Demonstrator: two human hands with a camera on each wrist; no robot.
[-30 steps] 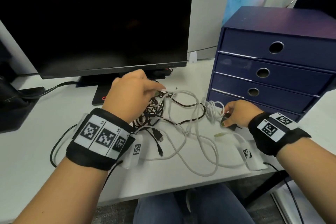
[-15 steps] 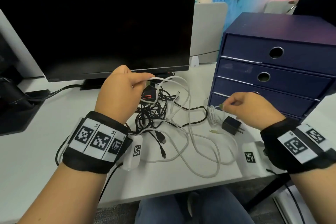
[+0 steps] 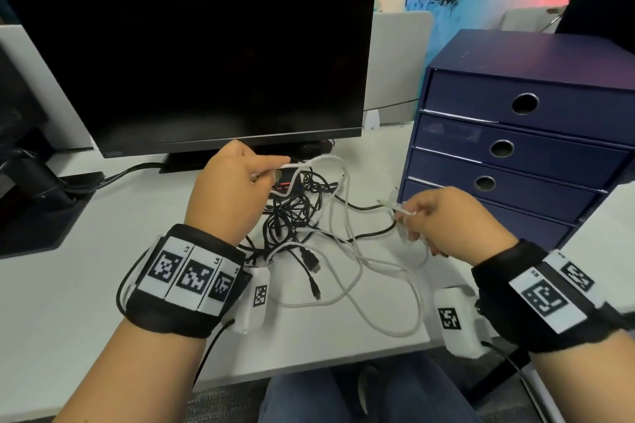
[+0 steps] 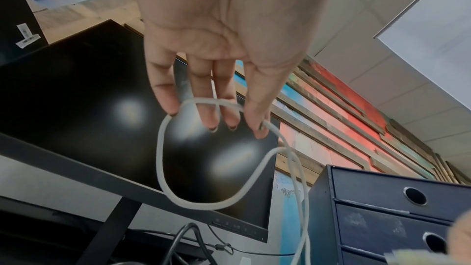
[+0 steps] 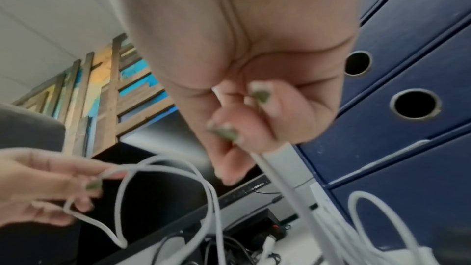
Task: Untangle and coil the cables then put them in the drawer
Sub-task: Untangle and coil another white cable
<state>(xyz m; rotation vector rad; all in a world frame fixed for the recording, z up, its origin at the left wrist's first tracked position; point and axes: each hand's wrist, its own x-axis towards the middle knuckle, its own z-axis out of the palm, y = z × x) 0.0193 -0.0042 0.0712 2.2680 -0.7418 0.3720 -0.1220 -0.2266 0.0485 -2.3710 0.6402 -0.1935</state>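
Observation:
A tangle of black cables and white cables lies on the white desk before the monitor. My left hand is raised above the tangle and pinches a loop of white cable between thumb and fingers. My right hand, just left of the blue drawer unit, grips a thin white cable near its plug end, its fingers curled round it. All the drawers are shut.
A large dark monitor stands behind the cables on its black stand. A black device with cords sits at the far left. The desk's front edge runs just under my wrists, with my knees below.
Both hands have risen off the desk. The left lifted the white loop up toward the monitor; the right left the black plug adapter and picked up the thin white cable end.

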